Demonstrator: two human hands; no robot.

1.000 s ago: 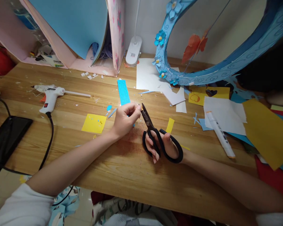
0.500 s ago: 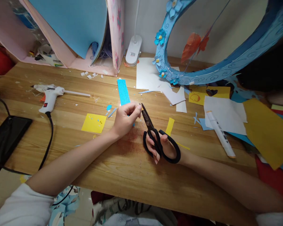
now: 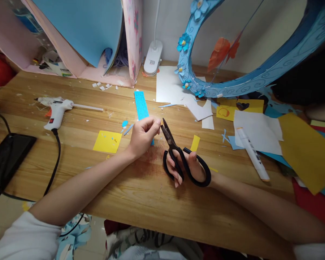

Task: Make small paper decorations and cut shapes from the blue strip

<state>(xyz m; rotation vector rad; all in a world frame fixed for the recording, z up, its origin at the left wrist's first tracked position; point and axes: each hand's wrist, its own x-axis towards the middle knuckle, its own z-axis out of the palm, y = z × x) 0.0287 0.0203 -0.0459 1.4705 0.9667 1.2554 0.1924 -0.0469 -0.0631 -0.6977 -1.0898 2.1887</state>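
Note:
My left hand (image 3: pixel 144 135) is closed in a pinch on a tiny orange-yellow paper piece (image 3: pixel 161 123), mostly hidden by the fingertips. Black-handled scissors (image 3: pixel 176 146) sit in my right hand (image 3: pixel 191 168), with fingers through the handles. Their blades are parted, and the tips are right beside the small piece. Partly behind my left hand lies a blue paper strip (image 3: pixel 141 104) with drawn outlines. A yellow strip (image 3: pixel 195 143) lies beyond the scissors, and a yellow square (image 3: pixel 107 142) with scraps on it lies left of my left hand.
A white glue gun (image 3: pixel 56 110) and a black tablet-like object (image 3: pixel 12 162) are on the left. At the right, a white marker (image 3: pixel 253 155) rests over coloured paper. Behind stand a blue decorated ring (image 3: pixel 233 86), a white clip device (image 3: pixel 153 57) and a pink shelf (image 3: pixel 134 43).
The scissors have opened wider, their handles spreading apart in my right hand. My left hand has shifted only slightly, still pinching the small piece.

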